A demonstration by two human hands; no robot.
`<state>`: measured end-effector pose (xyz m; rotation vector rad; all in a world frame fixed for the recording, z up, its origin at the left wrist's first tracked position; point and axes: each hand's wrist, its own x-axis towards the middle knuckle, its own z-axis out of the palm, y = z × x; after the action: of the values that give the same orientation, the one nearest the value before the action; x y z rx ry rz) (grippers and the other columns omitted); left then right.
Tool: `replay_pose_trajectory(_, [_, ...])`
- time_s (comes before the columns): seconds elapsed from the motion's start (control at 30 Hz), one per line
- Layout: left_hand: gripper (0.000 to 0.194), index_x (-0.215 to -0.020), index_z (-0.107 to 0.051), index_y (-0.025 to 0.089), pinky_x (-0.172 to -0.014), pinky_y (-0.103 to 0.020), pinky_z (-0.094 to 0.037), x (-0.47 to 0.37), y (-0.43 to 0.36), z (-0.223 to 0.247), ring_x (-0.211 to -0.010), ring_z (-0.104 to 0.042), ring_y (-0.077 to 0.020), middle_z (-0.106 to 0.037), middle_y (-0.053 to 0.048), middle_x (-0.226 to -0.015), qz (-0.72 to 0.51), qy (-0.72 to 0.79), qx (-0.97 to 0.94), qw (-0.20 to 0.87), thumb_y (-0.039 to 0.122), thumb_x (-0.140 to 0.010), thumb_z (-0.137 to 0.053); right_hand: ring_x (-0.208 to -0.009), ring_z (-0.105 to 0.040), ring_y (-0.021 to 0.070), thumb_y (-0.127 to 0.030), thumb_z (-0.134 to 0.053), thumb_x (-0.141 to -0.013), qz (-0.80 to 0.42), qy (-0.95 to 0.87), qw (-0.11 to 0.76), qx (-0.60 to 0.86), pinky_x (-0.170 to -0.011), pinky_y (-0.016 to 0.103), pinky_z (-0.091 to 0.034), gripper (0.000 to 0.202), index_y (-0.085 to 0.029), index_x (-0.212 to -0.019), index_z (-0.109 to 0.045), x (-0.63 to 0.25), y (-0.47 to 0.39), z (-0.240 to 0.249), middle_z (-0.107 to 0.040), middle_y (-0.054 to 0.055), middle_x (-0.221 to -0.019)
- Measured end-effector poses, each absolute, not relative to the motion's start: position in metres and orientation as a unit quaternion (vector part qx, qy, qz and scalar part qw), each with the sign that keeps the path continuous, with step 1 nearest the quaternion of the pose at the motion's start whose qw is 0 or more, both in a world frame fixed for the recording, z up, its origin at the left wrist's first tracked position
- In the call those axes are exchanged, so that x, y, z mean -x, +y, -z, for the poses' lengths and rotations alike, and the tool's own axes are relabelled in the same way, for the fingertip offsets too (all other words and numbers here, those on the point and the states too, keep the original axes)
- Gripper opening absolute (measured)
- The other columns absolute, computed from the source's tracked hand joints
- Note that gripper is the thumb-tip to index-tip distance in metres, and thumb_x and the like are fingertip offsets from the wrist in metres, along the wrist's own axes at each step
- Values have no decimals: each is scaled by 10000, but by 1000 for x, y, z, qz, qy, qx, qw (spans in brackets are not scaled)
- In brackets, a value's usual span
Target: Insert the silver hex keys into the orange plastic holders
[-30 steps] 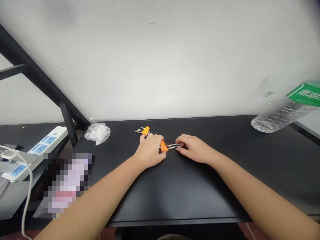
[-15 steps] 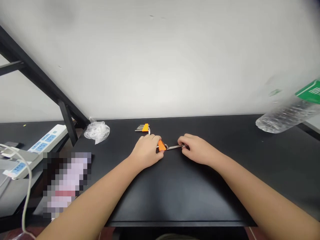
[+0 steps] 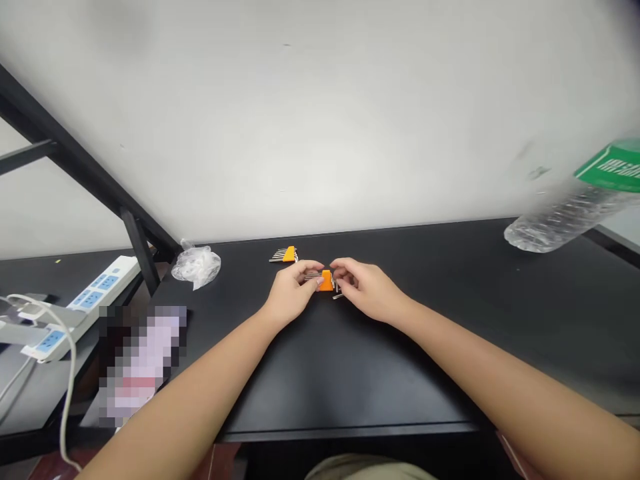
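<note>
My left hand (image 3: 295, 290) grips an orange hex key holder (image 3: 327, 281) between thumb and fingers. Metal keys run through the holder, their long ends pointing left under my fingers. At its right side my right hand (image 3: 363, 285) has its thumb and fingers closed around the bent ends of the hex keys (image 3: 338, 295), partly hiding them. One short end pokes out below my right fingertips. Just behind my left hand, a second orange hex key holder (image 3: 289, 254) with several keys lies on the black table (image 3: 350, 380).
A crumpled clear plastic bag (image 3: 197, 265) lies at the back left. On the right, a clear bottle with a green label (image 3: 555, 223) leans near the wall. A white power strip (image 3: 85, 303) with cables is beyond the black frame (image 3: 137, 243) at left, near a blurred-out item (image 3: 147, 360).
My right hand has moved left, up against the holder. The long key that stretched between my hands no longer shows at length. The holder now sits level, more in view.
</note>
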<state>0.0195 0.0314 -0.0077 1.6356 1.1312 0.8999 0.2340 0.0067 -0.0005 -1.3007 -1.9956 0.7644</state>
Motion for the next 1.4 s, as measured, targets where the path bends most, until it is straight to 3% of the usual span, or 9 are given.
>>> replay_pose_trajectory(0.17, [304,-1191,-670,190,-851,-380,-618,-28,30,7,-912,-693,-182,-698,-62,-1020,-405,441,-644,476,285,-902,-667,-849,-695,156,-160,-557,-885,-368,-709,350,490,-777,313,-577,315,-252,-1177,-630,-234,10,6,-735,24,-1039])
replay_pose_trajectory(0.27, [322,-1255,-660,234,-872,-366,-594,-30,26,7,-941,-662,-175,-668,-58,-1063,-382,420,-723,394,283,-941,-613,-890,-704,166,-175,-569,-885,-416,-673,371,486,-798,325,-589,279,-239,-1145,-648,-235,9,7,-734,35,-1056])
replay_pose_trajectory(0.43, [523,-1338,-608,257,-747,-313,-565,-31,19,6,-820,-609,-154,-617,-47,-1057,-319,395,-810,294,314,-838,-754,-878,-716,186,-265,-599,-911,-466,-641,381,477,-797,349,-594,175,-221,-1061,-679,-239,7,2,-749,46,-1023])
replay_pose_trajectory(0.67, [395,-1234,-560,213,-810,-309,-596,-33,22,8,-958,-667,-172,-620,-80,-1181,-347,414,-734,411,228,-862,-695,-776,-694,194,-295,-617,-889,-366,-658,359,552,-683,320,-552,168,-231,-1007,-719,-259,15,-7,-755,25,-899])
replay_pose_trajectory(0.87, [430,-1294,-548,253,-943,-392,-568,-28,22,7,-1088,-648,-222,-627,-72,-1230,-330,429,-780,315,213,-882,-663,-839,-699,210,-240,-595,-877,-243,-710,248,612,-749,331,-531,188,-255,-979,-752,-300,29,-1,-761,26,-963])
replay_pose_trajectory(1.03, [575,-1428,-449,252,-1003,-407,-548,-27,23,9,-1164,-639,-234,-639,-82,-1277,-334,435,-776,312,203,-893,-653,-891,-674,219,-147,-555,-863,-193,-779,171,572,-822,352,-517,234,-240,-904,-766,-299,26,2,-728,64,-1005])
replay_pose_trajectory(1.2, [458,-1336,-508,236,-1022,-414,-536,-29,22,9,-1142,-649,-237,-652,-79,-1258,-337,418,-793,286,240,-903,-655,-936,-656,235,-207,-589,-876,-200,-759,285,550,-844,378,-527,166,-243,-961,-727,-269,15,-2,-712,58,-1022])
replay_pose_trajectory(1.3, [462,-1327,-513,238,-1009,-397,-529,-31,21,7,-1144,-633,-234,-645,-74,-1268,-329,399,-818,251,216,-890,-659,-846,-660,199,-308,-591,-920,-338,-692,367,522,-762,349,-561,160,-249,-1050,-664,-251,10,-3,-709,39,-997])
replay_pose_trajectory(1.4, [444,-1322,-511,240,-988,-394,-526,-32,19,5,-1105,-629,-229,-648,-71,-1229,-315,387,-835,233,200,-898,-636,-872,-668,185,-277,-610,-898,-431,-659,385,482,-783,340,-581,176,-245,-1068,-643,-241,7,-3,-700,37,-1018])
